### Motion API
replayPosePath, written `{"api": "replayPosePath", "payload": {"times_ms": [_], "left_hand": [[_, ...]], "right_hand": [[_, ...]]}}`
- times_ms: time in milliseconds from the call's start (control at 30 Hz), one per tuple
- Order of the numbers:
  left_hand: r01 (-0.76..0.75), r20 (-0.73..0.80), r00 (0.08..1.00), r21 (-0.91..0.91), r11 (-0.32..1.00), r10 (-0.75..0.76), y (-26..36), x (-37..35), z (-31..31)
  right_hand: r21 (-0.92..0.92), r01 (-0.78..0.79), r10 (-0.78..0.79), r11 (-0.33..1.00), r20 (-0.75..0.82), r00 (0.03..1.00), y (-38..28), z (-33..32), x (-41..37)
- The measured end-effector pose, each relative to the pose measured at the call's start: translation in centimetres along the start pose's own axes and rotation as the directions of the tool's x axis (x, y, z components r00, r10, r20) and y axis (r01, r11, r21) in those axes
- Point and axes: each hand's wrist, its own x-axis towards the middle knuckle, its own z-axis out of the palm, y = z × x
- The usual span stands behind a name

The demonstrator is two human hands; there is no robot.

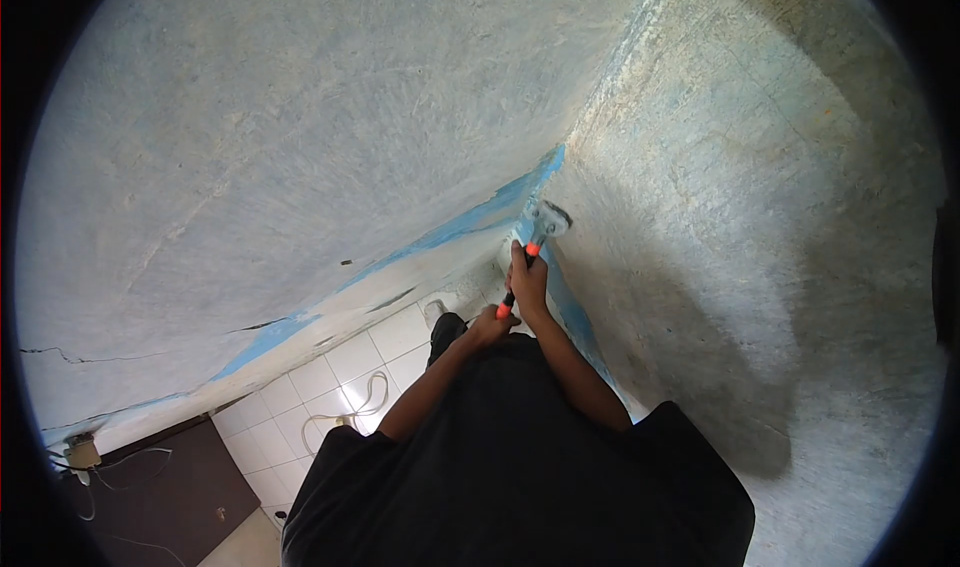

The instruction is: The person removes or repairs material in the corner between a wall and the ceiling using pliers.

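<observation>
A wall scraper point(549, 221) with a metal head and a black-and-orange handle is held at the corner where two walls meet. My right hand point(529, 279) wraps round the upper handle, just below the head. Lower down, my left hand point(489, 328) is closed on the handle near its orange end. The scraper's head lies against or very close to the right wall point(700, 187); actual contact is hard to tell. Blue paint point(553, 163) remains in patches beside the head and along the low part of the left wall point(330, 117).
White floor tiles point(355, 360) lie below, with a pale hose or cable point(345, 413) curled on them. A dark brown panel or tabletop point(180, 497) is at lower left, near a small box with wires point(82, 453). Cracks run along the left wall.
</observation>
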Motion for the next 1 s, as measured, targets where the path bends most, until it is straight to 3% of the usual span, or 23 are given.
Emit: {"api": "replayPosePath", "payload": {"times_ms": [100,233,333,433,533,633,733,933,1000], "left_hand": [[-0.047,0.030,0.998,-0.074,0.996,0.049,3.2,-1.1,-0.7],[0.032,0.031,0.999,-0.050,0.998,-0.030,1.0,-0.2,-1.1],[-0.010,0.021,1.000,-0.009,1.000,0.010,0.0,0.4,-1.0],[0.049,0.103,0.994,-0.050,0.998,-0.044,1.4,0.2,-1.8],[0.000,0.013,1.000,0.033,0.999,0.000,1.4,0.0,-1.6],[0.045,0.020,0.999,0.034,0.998,-0.045,1.4,0.2,-1.6],[-0.240,0.105,0.968,0.118,0.964,0.228,-1.6,2.2,-1.1],[-0.033,0.093,0.995,0.000,0.999,0.033,-0.9,2.6,-0.8],[-0.208,0.140,0.970,0.056,0.977,0.198,-4.3,5.0,-0.2]], "right_hand": [[0.044,0.015,-0.015,0.999,0.007,1.000,-2.2,0.9,0.5],[0.097,-0.047,0.043,0.994,0.048,0.998,0.6,0.6,1.0],[0.076,-0.051,0.048,0.996,0.044,0.998,1.1,0.7,1.3],[0.073,-0.008,0.002,0.997,0.070,0.998,-0.2,0.9,1.6],[0.107,-0.062,0.052,0.992,0.095,0.994,0.3,0.8,2.0],[0.094,-0.050,0.042,0.994,0.086,0.995,1.0,0.8,2.2],[0.056,-0.048,0.043,0.997,0.079,0.996,0.0,0.7,1.7],[0.038,-0.030,0.026,0.999,0.096,0.995,1.1,0.2,2.3],[-0.013,0.004,-0.003,1.000,0.095,0.996,0.8,-0.1,2.2]]}}
